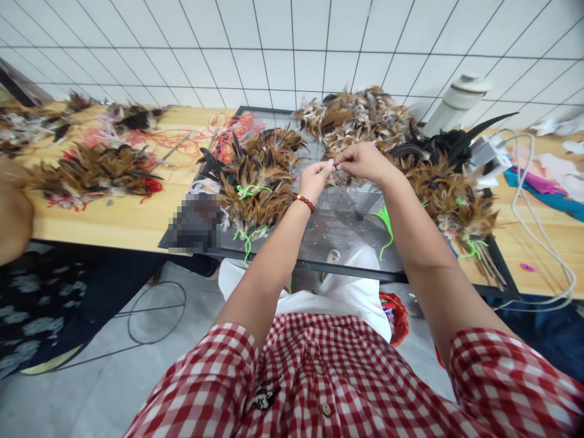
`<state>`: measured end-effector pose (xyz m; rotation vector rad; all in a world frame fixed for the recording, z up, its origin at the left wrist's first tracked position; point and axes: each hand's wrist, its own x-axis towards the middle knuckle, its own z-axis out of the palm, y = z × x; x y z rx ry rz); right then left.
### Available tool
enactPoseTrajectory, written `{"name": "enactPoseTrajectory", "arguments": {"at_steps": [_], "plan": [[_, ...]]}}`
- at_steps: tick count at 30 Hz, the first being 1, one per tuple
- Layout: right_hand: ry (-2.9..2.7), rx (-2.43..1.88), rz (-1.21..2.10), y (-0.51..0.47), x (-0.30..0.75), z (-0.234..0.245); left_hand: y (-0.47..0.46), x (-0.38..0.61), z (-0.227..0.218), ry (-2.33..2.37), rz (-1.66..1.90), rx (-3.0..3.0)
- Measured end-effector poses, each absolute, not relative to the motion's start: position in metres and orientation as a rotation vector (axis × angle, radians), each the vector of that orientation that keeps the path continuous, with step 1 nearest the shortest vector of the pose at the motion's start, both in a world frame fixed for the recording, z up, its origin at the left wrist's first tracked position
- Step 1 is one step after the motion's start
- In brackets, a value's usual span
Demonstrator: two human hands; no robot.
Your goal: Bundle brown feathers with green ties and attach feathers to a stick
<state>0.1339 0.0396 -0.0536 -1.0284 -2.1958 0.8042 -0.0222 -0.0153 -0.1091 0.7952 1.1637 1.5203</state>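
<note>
My left hand (314,179), with a dark red bead bracelet (306,203) at its wrist, is closed in a pinch. Its fingertips meet those of my right hand (364,162), also pinched, above a black-framed glass panel (319,234). Whatever lies between the fingertips is too small to make out. Behind the hands spreads a large heap of brown feathers (365,118). Left of them, feather bunches (262,176) tied with bright green string lie on the panel. Beyond my right forearm sits another pile of brown feathers (449,188). A green string bundle (385,222) rests near that forearm.
A pale bottle (457,103) stands by the tiled wall. A white charger (488,155) and its looping cable (531,210) lie on the right. Red string (232,134) tangles at the left beside more feathers (98,170). Another person's arm (13,210) reaches in at far left.
</note>
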Motion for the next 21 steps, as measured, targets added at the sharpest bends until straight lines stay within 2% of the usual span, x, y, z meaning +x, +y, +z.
{"name": "enactPoseTrajectory", "arguments": {"at_steps": [10, 21], "plan": [[-1.824, -1.084, 0.966, 0.047, 0.130, -0.061, -0.011, -0.026, -0.109, 1.235, 1.605, 0.676], [-1.622, -0.968, 1.191, 0.045, 0.120, -0.061, -0.016, -0.021, -0.108, 1.205, 1.526, 0.753]]}}
